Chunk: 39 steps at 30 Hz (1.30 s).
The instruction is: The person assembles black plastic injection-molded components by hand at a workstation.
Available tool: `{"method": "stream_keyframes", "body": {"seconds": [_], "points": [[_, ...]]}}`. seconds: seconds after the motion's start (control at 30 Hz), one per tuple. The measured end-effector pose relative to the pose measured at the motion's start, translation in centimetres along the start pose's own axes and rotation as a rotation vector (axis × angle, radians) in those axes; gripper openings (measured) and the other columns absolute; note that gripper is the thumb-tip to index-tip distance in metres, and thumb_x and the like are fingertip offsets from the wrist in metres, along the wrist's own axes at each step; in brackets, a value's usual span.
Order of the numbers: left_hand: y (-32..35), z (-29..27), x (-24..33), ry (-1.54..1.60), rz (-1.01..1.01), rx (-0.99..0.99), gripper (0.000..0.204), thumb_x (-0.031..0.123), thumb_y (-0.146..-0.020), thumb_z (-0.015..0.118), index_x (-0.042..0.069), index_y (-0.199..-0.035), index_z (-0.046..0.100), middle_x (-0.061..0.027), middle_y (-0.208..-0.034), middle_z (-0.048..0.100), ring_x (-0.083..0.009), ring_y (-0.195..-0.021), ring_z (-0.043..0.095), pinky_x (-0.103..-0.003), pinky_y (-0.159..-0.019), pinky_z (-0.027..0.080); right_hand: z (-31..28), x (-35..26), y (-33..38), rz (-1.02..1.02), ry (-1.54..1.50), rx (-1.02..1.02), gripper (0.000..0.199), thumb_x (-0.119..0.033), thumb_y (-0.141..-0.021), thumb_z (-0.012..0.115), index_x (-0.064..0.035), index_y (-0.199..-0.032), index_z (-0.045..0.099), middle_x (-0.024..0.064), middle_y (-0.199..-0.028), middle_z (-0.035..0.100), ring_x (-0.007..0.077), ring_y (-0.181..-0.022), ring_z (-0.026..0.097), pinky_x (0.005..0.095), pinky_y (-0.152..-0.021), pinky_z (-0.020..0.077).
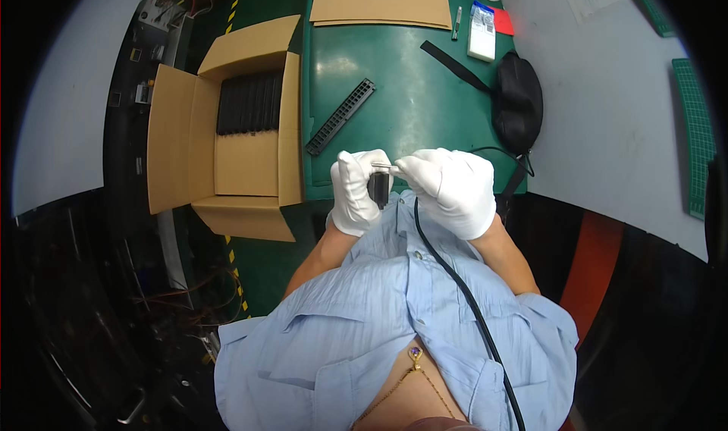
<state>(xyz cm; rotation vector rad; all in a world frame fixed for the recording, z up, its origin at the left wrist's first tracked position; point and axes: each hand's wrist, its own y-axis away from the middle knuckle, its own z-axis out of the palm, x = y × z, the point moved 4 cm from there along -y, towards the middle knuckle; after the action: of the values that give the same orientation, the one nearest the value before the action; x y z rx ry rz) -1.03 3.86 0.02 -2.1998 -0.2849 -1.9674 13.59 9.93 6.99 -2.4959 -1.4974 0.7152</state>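
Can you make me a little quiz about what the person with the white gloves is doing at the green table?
1. True or false: the left gloved hand holds a small black block-shaped part.
2. What thin thing does the right gloved hand pinch? A) slim metal tweezers B) a red pencil C) a spoon
3. Where does the long black ridged plastic strip lie: on the green table mat or inside the open brown cardboard box?

Key: 1 true. 2 A, slim metal tweezers. 3 on the green table mat.
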Motion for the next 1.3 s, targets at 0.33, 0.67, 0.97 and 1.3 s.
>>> {"method": "stream_keyframes", "body": {"seconds": [0.33, 0.67, 0.97, 1.3], "points": [[-3.2, -0.2, 5.0, -0.371, 0.533, 0.017, 0.095, 0.077, -0.094, 0.021, -0.001, -0.138, 0.051, -0.0062, -0.067, 0.059, -0.0236, -0.052, 0.059, -0.034, -0.054, 0.046, 2.7, 1.3, -0.8, 0.710, -0.949, -0.471, 0.044, -0.044, -0.088, 0.070, 0.0002, -0.089, 0.068, 0.0120, -0.071, 0.065, 0.0151, -0.065, 0.064, 0.0309, -0.062, 0.0494], [-5.5, -2.5, 4.2, 0.623, -0.032, 0.356, 0.056, 0.037, -0.101, 0.058, 0.005, -0.141, 0.035, -0.0104, -0.117, 0.054, -0.0142, -0.089, 0.063, -0.027, -0.072, 0.055, 1.7, -0.7, -1.5, 0.216, -0.412, 0.100, 0.022, -0.027, -0.089, 0.072, -0.0067, -0.098, 0.068, 0.0126, -0.074, 0.063, 0.0294, -0.063, 0.063, 0.0340, -0.057, 0.0505], [-5.3, -1.3, 2.2, 0.705, -0.334, 0.266, 0.032, 0.038, -0.100, 0.059, 0.006, -0.095, 0.057, 0.0003, -0.060, 0.049, -0.0081, -0.043, 0.048, -0.023, -0.040, 0.039, 0.8, 0.6, -1.7, 0.255, -0.535, -0.026, 0.020, -0.024, -0.091, 0.066, -0.0072, -0.102, 0.061, 0.0131, -0.086, 0.066, 0.0334, -0.071, 0.068, 0.0405, -0.063, 0.0538], [-5.2, -0.5, 1.4, 0.707, -0.368, 0.158, 0.044, 0.036, -0.098, 0.061, -0.002, -0.120, 0.057, 0.0014, -0.063, 0.045, -0.0071, -0.044, 0.045, -0.024, -0.039, 0.037, 1.6, 0.6, -2.2, -0.169, -0.145, 0.197, 0.012, -0.012, -0.075, 0.068, -0.0114, -0.086, 0.061, 0.0020, -0.073, 0.059, 0.0205, -0.058, 0.060, 0.0337, -0.050, 0.0466]]}}
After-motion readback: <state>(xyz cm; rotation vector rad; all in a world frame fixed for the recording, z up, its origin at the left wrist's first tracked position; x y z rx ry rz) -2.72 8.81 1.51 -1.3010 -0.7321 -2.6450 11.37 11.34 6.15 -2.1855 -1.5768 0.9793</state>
